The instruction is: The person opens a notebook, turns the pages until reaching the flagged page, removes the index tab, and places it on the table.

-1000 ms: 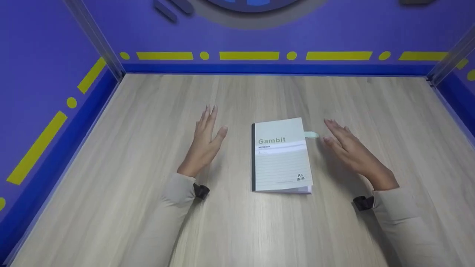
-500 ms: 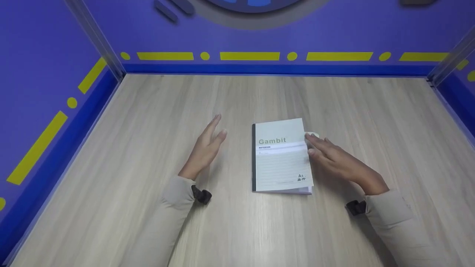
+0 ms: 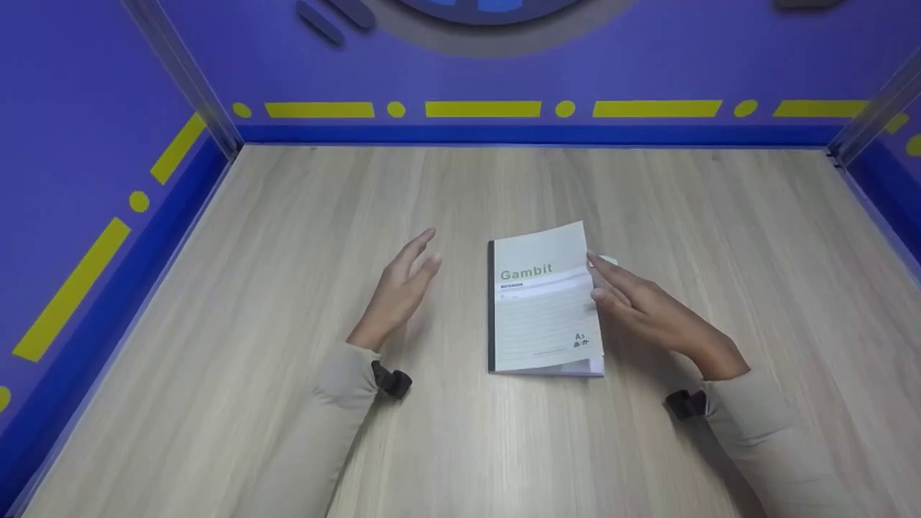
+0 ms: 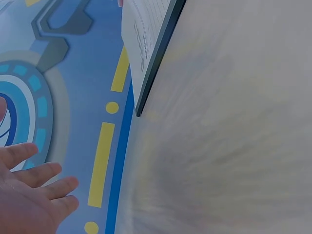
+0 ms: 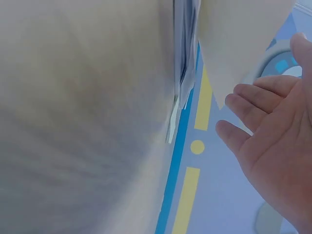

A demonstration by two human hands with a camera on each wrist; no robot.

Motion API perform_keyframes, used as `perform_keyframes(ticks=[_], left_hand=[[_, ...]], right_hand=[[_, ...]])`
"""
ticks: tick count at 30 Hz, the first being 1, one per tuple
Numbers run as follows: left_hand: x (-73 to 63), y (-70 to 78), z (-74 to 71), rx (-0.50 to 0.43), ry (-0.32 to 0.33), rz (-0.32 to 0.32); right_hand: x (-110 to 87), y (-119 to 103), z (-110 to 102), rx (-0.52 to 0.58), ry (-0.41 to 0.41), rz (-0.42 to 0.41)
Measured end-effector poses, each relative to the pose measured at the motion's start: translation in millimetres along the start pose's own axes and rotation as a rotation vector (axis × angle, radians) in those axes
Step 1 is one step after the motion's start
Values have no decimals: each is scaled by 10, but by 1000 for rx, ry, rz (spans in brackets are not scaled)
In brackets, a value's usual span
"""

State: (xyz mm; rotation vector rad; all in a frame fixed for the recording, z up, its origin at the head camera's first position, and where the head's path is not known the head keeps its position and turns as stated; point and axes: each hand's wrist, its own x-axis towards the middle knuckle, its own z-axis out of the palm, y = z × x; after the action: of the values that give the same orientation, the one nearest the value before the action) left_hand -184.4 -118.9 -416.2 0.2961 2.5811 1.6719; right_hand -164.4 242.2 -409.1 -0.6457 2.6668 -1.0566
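Note:
A pale notebook (image 3: 543, 316) with a dark spine and "Gambit" on its front lies on the table. Its front cover (image 5: 234, 44) stands slightly raised along the right side, apart from the pages below. My right hand (image 3: 655, 309) is at that raised edge, with extended fingers touching the cover. From between the pages a pale green strip (image 3: 608, 260) sticks out, partly behind the fingertips. Left of the spine, my left hand (image 3: 399, 295) hovers apart from the notebook, its fingers loosely extended and holding nothing. The palm and spread fingers (image 4: 46, 173) show in the left wrist view.
The wood-grain table (image 3: 460, 446) is bounded by blue-purple panels (image 3: 504, 72) with yellow markings at the back and both sides. A small black device (image 3: 392, 380) is worn at the left wrist, and another black device (image 3: 685, 405) at the right.
My right hand has moved left to the notebook's right edge, and the front cover has risen a little there. The left hand's fingers have turned slightly inward.

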Motion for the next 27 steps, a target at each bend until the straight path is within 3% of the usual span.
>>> perform_keyframes(ticks=[16,21,27], left_hand=[[-22,128,71,-12,17,66],[-23,153,74,6,13,71],[-16,163,56,-5,21,126]], right_hand=[[96,-285,62,76,38,-112],[128,-427,115,107,30,-163],[175,-605,206,101,-10,-203]])
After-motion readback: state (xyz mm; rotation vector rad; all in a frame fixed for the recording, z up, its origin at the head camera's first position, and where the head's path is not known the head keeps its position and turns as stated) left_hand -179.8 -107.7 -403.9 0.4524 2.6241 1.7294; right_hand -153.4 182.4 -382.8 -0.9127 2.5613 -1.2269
